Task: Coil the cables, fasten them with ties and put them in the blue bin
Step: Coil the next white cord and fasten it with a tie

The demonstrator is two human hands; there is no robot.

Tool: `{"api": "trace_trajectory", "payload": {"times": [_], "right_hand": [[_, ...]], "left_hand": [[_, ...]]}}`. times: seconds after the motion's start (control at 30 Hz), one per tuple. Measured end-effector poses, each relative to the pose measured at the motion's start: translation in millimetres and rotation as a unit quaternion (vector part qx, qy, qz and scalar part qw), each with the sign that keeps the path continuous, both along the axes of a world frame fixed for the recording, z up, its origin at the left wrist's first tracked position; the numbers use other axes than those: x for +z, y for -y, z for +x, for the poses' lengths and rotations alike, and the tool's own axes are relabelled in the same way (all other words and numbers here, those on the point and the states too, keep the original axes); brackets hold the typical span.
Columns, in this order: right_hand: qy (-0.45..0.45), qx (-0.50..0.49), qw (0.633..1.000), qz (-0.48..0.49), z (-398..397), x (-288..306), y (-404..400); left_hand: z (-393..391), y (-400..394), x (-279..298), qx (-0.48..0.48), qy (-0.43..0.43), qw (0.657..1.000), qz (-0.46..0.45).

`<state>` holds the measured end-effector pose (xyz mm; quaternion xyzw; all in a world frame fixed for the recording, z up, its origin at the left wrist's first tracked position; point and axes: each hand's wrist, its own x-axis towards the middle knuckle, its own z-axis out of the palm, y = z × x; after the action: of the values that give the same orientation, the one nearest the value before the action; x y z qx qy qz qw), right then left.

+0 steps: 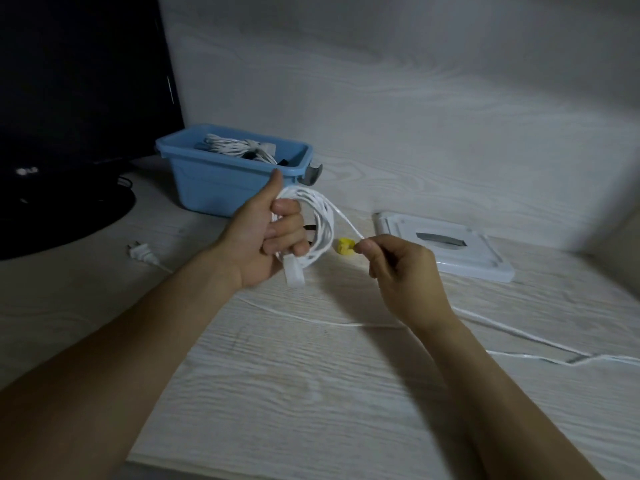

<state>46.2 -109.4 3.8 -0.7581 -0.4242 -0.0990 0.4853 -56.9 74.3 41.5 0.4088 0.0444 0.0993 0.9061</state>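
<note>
My left hand [266, 233] is curled round the white cable [320, 223], fingers through the middle of the coil and thumb up, so several loops hang stacked over my palm just in front of the blue bin [221, 181]. A white block on the cable's end [294, 273] sticks out below my palm. My right hand [398, 268] pinches the free run between thumb and forefinger, close to the coil, with the other fingers tucked under.

The cable is thin, light and limp. It takes a loop easily, but I judge it slick enough that loose turns will slide off one another unless I keep them clamped where they cross. The best hold is where my left fingers already are, on the bunched side of the coil, while the right feeds slack in. Plenty of slack trails across the worktop [311, 393] to the right, so there are more turns to make before any tie goes on.

A small yellow thing [344, 245] lies just beside my right fingertips. It may be a tie, though the picture is too dim to be sure. The bin already holds a tied white bundle [235, 147], and its lid [446, 247] lies on the worktop to the right.
</note>
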Motion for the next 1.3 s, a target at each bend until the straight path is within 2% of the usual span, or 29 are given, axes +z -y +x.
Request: {"api": "trace_trajectory", "payload": {"times": [0.1, 0.23, 0.3, 0.37, 0.4, 0.47, 0.5, 0.57, 0.63, 0.8, 0.9, 0.97, 1.0, 1.17, 1.3], "right_hand": [[-0.015, 0.000, 0.999, -0.048, 4.1, -3.8, 2.3], [0.012, 0.014, 0.996, -0.084, 2.7, -8.5, 0.6], [0.027, 0.035, 0.993, -0.114, -2.2, -10.1, -2.8], [0.044, 0.074, 0.985, -0.150, -10.5, -11.1, -4.6], [0.057, 0.099, 0.979, -0.170, -15.8, -11.8, -6.0], [0.079, 0.141, 0.967, -0.198, -26.3, -12.8, -9.9], [0.083, 0.153, 0.964, -0.199, -30.6, -12.7, -12.2], [0.086, 0.159, 0.968, -0.177, -35.8, -11.2, -14.8], [0.094, 0.142, 0.975, -0.145, -36.5, -8.4, -15.3], [0.108, 0.048, 0.991, -0.066, -26.3, -3.7, -9.6], [0.084, 0.019, 0.996, -0.018, -20.2, 0.9, -5.4], [0.066, 0.009, 0.998, 0.009, -16.3, 5.0, -2.3], [0.068, 0.008, 0.997, 0.019, -15.5, 6.7, -1.0], [0.101, 0.042, 0.993, 0.051, -19.9, 9.5, -1.7], [0.104, 0.047, 0.992, 0.061, -16.9, 8.2, -1.0]], "left_hand": [[1.6, -14.0, 1.4, 0.067, 0.025, 0.990, -0.122], [0.1, -26.1, 1.4, 0.148, 0.027, 0.973, -0.176], [0.9, -25.9, 0.9, 0.162, 0.043, 0.963, -0.211], [4.1, -21.8, 1.5, 0.157, 0.053, 0.966, -0.199], [6.7, -19.4, 0.5, 0.157, 0.044, 0.973, -0.161], [14.1, -13.4, -4.3, 0.194, 0.009, 0.981, -0.019], [18.0, -11.6, -7.7, 0.230, -0.006, 0.971, 0.069], [22.2, -11.6, -14.8, 0.277, -0.040, 0.925, 0.256], [21.9, -11.2, -19.5, 0.265, -0.065, 0.886, 0.374], [14.8, -0.9, -21.2, 0.178, -0.043, 0.855, 0.485], [9.1, 7.3, -24.0, 0.102, -0.062, 0.804, 0.582], [3.3, 16.8, -21.0, 0.065, -0.055, 0.802, 0.592], [0.3, 21.8, -17.7, 0.060, -0.054, 0.800, 0.595], [-7.0, 29.6, -11.4, 0.065, -0.018, 0.743, 0.666], [-9.5, 25.4, -10.0, 0.011, -0.060, 0.760, 0.647]]}}
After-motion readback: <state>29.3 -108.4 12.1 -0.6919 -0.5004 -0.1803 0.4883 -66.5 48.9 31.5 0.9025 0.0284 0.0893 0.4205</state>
